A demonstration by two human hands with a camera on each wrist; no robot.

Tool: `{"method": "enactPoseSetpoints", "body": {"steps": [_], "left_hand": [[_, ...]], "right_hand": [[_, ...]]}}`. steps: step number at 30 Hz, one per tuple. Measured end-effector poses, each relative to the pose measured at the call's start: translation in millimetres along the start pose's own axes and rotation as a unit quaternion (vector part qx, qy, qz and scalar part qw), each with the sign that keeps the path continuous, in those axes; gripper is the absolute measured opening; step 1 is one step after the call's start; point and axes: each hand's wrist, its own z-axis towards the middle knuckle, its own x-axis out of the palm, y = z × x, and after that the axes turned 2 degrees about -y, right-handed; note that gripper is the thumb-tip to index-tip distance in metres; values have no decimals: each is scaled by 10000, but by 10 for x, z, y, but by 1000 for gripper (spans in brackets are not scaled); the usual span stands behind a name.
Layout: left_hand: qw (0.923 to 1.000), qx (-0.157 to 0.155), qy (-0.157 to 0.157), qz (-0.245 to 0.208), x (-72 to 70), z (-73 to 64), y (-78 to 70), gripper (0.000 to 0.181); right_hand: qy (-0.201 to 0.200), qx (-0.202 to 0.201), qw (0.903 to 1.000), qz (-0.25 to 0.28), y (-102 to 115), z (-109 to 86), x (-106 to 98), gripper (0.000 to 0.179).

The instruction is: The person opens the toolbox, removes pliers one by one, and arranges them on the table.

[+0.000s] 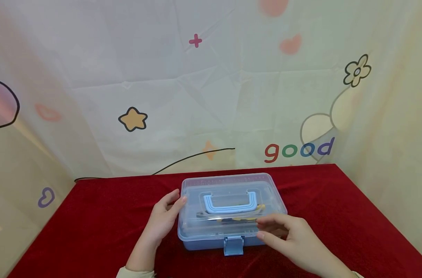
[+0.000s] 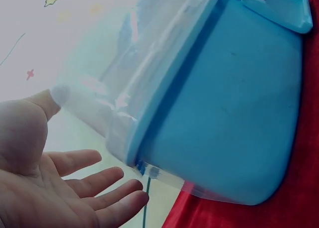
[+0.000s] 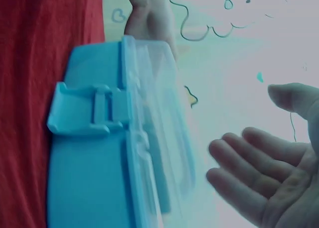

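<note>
A blue plastic storage box (image 1: 204, 244) with a clear lid (image 1: 191, 227) sits on the red cloth, a light-blue handle (image 1: 228, 209) lying flat on top. Its front latch (image 1: 233, 247) is flipped outward, away from the lid. Dark and yellow items (image 1: 238, 219) show dimly through the lid. My left hand (image 1: 162, 218) is at the box's left side, thumb at the lid's edge and fingers spread loosely in the left wrist view. My right hand (image 1: 292, 235) is by the front right corner, its fingers loosely bent and holding nothing; the right wrist view shows its palm apart from the lid.
Red cloth (image 1: 110, 224) covers the table under the box. A pale printed curtain (image 1: 211, 96) hangs behind the table's back edge and along both sides, with drawn stars, hearts and the word "good" on it.
</note>
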Motion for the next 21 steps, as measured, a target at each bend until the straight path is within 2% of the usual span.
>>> {"method": "enactPoseSetpoints", "body": {"steps": [5, 11, 13, 16, 21], "left_hand": [[9999, 71, -24, -85, -45, -35, -50, 66], [9993, 353, 152, -35, -42, -107, -137, 68], [9986, 459, 251, -45, -30, -128, -163, 70], [9973, 627, 376, -23, -16, -150, -181, 74], [9934, 998, 567, 13, -4, -161, -169, 83]], "right_hand": [[-1040, -460, 9934, -134, 4, -13, -65, 25], [-2075, -1338, 9670, -625, -63, 38, -123, 23], [-2269, -1534, 9597, -633, -96, 62, -137, 26], [-2473, -1608, 9530, -682, -150, 102, -156, 33], [-2552, -1502, 9508, -914, -251, 186, -181, 52]]}}
